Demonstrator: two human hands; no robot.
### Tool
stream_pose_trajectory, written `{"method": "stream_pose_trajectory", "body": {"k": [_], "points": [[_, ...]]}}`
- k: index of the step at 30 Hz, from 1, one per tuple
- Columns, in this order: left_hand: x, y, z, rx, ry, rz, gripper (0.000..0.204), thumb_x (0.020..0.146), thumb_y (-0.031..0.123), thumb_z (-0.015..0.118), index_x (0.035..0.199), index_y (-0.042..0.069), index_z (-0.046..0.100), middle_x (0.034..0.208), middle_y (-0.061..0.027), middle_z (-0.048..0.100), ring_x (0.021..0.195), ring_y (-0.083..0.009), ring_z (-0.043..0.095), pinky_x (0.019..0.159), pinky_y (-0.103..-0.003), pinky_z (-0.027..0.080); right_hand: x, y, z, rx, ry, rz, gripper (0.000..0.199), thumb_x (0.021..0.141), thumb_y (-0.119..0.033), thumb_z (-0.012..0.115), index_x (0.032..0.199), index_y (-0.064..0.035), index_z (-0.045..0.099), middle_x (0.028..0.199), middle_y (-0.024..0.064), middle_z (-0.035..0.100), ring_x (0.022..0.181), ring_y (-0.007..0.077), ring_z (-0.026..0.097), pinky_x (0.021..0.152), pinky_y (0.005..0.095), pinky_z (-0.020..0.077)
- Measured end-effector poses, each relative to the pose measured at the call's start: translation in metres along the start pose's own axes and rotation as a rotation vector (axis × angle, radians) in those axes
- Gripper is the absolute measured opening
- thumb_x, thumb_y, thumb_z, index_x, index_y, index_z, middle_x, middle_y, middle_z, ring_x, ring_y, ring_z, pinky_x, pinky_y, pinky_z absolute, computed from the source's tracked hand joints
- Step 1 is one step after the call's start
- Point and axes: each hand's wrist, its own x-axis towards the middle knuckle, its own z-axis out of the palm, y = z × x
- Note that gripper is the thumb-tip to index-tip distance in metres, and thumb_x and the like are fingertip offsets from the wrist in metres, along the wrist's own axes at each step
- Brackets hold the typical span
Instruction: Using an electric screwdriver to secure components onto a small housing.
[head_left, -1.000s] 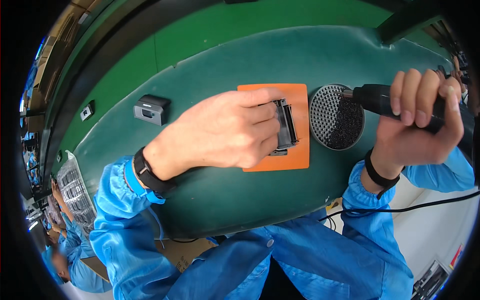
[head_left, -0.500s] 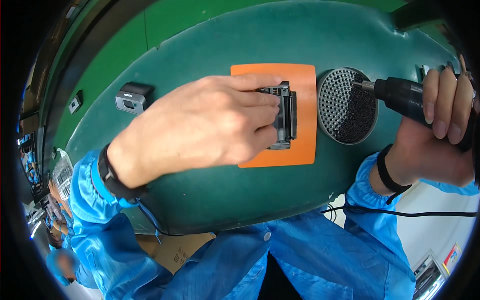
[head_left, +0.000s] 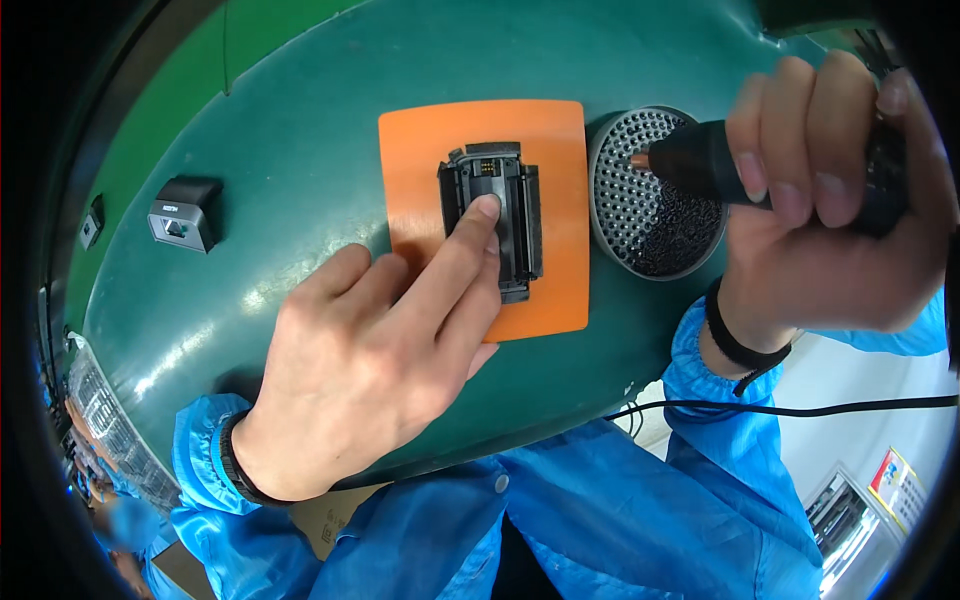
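One finger of the spread left hand (head_left: pixel 365 350) touches the black housing (head_left: pixel 520 225); right of its orange mat (head_left: pixel 415 150), the right hand (head_left: pixel 815 220) grips a driver (head_left: pixel 695 160), seemingly not yet applied.

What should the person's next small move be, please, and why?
Probably lower the electric screwdriver in the right hand slightly toward the round dish, perhaps to pick up one of the small dark pieces. Its tip is over the dish, and the left hand touches the black part on the orange mat. I cannot tell whether the tip already carries one.
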Motion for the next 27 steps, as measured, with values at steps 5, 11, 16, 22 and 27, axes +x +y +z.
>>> {"method": "stream_pose_trajectory", "body": {"k": [5, 11, 16, 22, 27], "points": [[-0.003, 0.0, 0.002, -0.023, 0.035, 0.008, 0.063, 0.074, 0.031, 0.083, 0.123, -0.006, 0.069, 0.146, -0.0182, 0.063, 0.075, -0.0214, 0.067, 0.067, -0.033, 0.049, 0.007, 0.004, 0.001, -0.014, -0.013, 0.009, 0.03, 0.106, -0.027, 0.042, 0.107, -0.006, 0.063, 0.067, -0.0013, 0.044, 0.055, 0.0108, 0.041, 0.057, 0.0305, 0.0377], [-0.002, 0.001, 0.005, -0.028, 0.063, 0.003, 0.065, 0.072, 0.029, 0.084, 0.124, -0.006, 0.07, 0.147, -0.0178, 0.063, 0.075, -0.0221, 0.068, 0.069, -0.033, 0.05, 0.009, 0.008, 0.002, -0.023, -0.023, 0.022, 0.029, 0.106, -0.026, 0.042, 0.105, -0.0059, 0.063, 0.067, -0.0013, 0.044, 0.055, 0.0109, 0.04, 0.057, 0.0304, 0.0373], [-0.002, -0.001, 0.007, -0.036, 0.068, 0.0, 0.066, 0.071, 0.03, 0.084, 0.125, -0.005, 0.07, 0.147, -0.0175, 0.063, 0.075, -0.022, 0.067, 0.07, -0.033, 0.05, 0.011, 0.011, 0.005, -0.024, -0.022, 0.032, 0.028, 0.105, -0.026, 0.042, 0.103, -0.0057, 0.062, 0.067, -0.0013, 0.043, 0.055, 0.011, 0.04, 0.057, 0.0302, 0.037], [0.001, -0.001, 0.008, -0.037, 0.044, -0.012, 0.068, 0.067, 0.029, 0.085, 0.124, -0.005, 0.07, 0.146, -0.0167, 0.063, 0.078, -0.022, 0.069, 0.07, -0.033, 0.05, 0.015, 0.013, 0.001, -0.019, -0.058, 0.06, 0.028, 0.105, -0.025, 0.042, 0.101, -0.0056, 0.062, 0.066, -0.0013, 0.043, 0.055, 0.0111, 0.04, 0.057, 0.03, 0.0366], [0.004, 0.0, 0.012, -0.022, 0.044, 0.009, 0.068, 0.062, 0.027, 0.087, 0.12, -0.004, 0.071, 0.146, -0.0155, 0.063, 0.083, -0.0209, 0.069, 0.069, -0.033, 0.051, 0.021, 0.016, -0.015, -0.007, -0.131, 0.098, 0.027, 0.105, -0.025, 0.043, 0.099, -0.0055, 0.061, 0.066, -0.0013, 0.042, 0.055, 0.0111, 0.04, 0.057, 0.0299, 0.0362]]}}
